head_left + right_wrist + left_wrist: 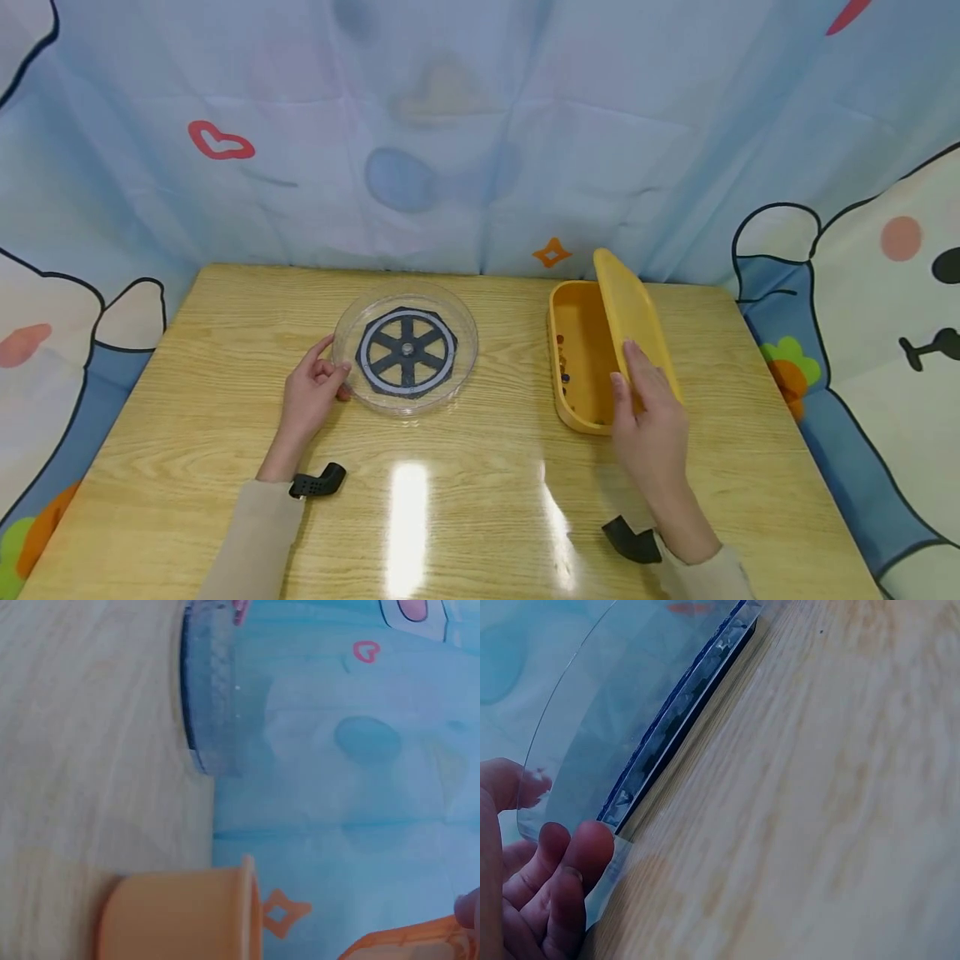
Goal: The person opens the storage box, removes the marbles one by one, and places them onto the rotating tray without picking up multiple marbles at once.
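On the left of the table, my left hand (311,392) holds the near-left edge of a round clear plastic container (463,325), thumb and fingers at its side. A dark six-spoked wheel shape with a pale ring (407,321) shows through the container. My right hand (652,425) grips the near end of a yellow lid (630,308), tilted up over the right side of a yellow box (558,333). Several small dark and amber beads (564,371) lie along the box's left inner side. The lid hides the box's right part.
The wooden table (480,475) runs back to a blue patterned curtain (480,167). A black wrist mount (318,481) sits on the left wrist, another (632,542) on the right. Glare streaks the table's front half.
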A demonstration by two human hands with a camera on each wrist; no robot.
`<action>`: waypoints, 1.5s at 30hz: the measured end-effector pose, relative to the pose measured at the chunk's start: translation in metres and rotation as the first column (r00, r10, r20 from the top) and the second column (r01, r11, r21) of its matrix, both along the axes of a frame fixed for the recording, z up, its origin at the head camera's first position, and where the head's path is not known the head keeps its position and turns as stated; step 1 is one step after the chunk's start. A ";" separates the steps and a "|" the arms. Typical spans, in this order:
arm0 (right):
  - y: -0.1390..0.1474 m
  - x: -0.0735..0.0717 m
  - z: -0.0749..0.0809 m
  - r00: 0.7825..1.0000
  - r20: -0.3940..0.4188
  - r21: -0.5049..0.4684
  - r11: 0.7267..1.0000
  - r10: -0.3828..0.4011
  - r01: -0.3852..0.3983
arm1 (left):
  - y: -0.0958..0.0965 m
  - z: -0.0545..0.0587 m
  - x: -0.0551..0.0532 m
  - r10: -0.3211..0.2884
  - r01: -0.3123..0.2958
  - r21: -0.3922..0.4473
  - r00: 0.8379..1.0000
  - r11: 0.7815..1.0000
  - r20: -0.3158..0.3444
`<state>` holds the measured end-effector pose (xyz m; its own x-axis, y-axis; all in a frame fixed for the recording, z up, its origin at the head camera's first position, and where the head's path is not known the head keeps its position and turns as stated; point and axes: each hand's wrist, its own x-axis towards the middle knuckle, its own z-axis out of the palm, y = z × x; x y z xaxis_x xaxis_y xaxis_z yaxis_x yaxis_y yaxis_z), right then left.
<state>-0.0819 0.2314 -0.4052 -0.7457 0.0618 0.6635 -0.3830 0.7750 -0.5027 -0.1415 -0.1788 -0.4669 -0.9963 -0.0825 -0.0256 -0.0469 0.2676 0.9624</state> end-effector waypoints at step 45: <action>0.161 -0.006 -0.019 0.972 0.182 -0.969 0.143 -0.151 0.203 | -0.011 -0.037 -0.013 -0.001 0.002 0.024 0.999 1.000 -0.046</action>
